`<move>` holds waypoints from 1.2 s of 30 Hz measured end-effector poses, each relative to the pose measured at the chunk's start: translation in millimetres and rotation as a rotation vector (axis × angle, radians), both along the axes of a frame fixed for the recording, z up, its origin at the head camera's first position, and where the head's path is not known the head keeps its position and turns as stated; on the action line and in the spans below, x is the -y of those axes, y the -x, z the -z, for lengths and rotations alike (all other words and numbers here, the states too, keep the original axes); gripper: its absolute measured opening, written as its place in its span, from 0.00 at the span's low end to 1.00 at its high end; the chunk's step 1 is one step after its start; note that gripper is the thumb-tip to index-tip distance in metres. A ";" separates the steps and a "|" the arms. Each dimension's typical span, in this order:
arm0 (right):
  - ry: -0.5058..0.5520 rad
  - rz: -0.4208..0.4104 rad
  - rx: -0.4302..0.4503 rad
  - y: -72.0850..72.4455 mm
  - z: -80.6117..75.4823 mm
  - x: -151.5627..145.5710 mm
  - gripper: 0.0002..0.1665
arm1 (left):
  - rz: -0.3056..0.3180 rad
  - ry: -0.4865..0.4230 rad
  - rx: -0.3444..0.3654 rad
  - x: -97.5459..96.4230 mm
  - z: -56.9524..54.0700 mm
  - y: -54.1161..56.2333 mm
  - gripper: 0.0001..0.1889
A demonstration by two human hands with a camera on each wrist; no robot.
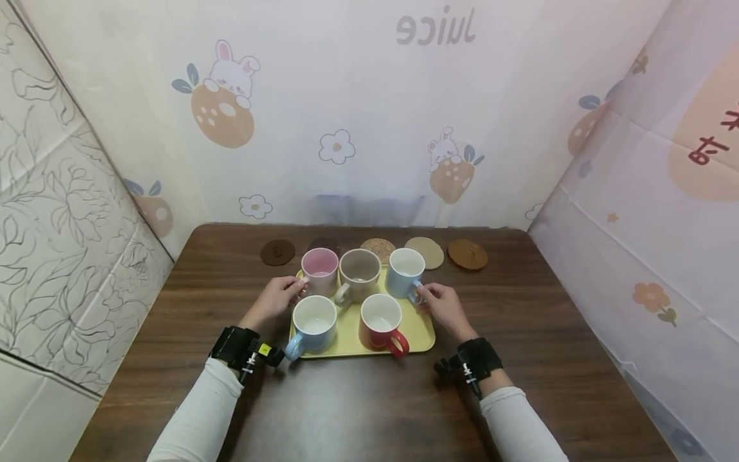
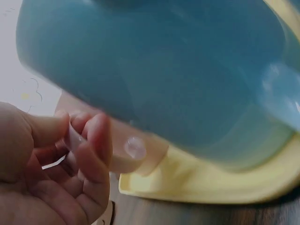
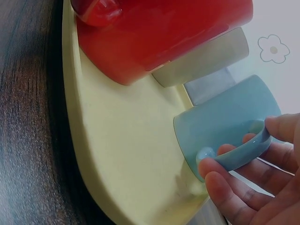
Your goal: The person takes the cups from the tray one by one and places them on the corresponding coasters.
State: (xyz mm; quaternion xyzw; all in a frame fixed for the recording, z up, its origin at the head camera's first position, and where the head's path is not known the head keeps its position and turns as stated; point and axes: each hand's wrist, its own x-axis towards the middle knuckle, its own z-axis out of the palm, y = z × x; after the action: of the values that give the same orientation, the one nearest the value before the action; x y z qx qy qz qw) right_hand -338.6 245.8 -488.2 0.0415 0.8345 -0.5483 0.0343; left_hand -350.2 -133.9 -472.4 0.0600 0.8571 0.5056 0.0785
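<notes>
Five cups crowd a yellow tray on the brown wooden surface. A bigger blue cup stands at the front left, just beside the left hand. In the left wrist view it gets in the way and hides most of the pink cup. Its handle pokes out over the tray's front edge. A red cup stands at the front right, and its handle points to the front right too. A gray-brown cup sits in the middle of the back row, between the pink cup and the light blue cup.

Behind the tray is a row of five round mats. Some are partly hidden by the cups. A cloth wall has bunnies and flowers on it.

The pink cup is at the tray's back left. The left fingers are bent and pinch its handle. The light blue cup is at the back right. The right fingers curl round its handle, with the thumb on top. It's hard to tell if these two cups touch the tray.

All five cups have their mouths up. The pink cup is pink inside, and the blue, light blue and red cups are white inside.
</notes>
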 end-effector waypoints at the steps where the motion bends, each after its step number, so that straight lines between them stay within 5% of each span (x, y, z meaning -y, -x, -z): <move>1: -0.003 -0.003 0.000 0.4 -0.4 0.1 0.22 | 0.001 -0.002 -0.004 -0.1 -0.4 0.2 0.17; 19: -0.009 0.017 0.005 6.1 -4.1 -2.9 0.23 | 0.013 -0.096 -0.073 -1.2 -4.3 6.4 0.15; 36: 0.031 0.017 -0.024 1.8 8.8 -1.6 0.22 | -0.171 -0.131 -0.053 18.2 -24.2 16.2 0.16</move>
State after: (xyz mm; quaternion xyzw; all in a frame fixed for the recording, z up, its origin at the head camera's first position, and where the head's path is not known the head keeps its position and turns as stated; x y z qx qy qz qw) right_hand -340.3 247.4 -497.0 0.0417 0.8260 -0.5618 0.0203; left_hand -366.4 -152.1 -448.2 0.0050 0.8259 0.5638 0.0084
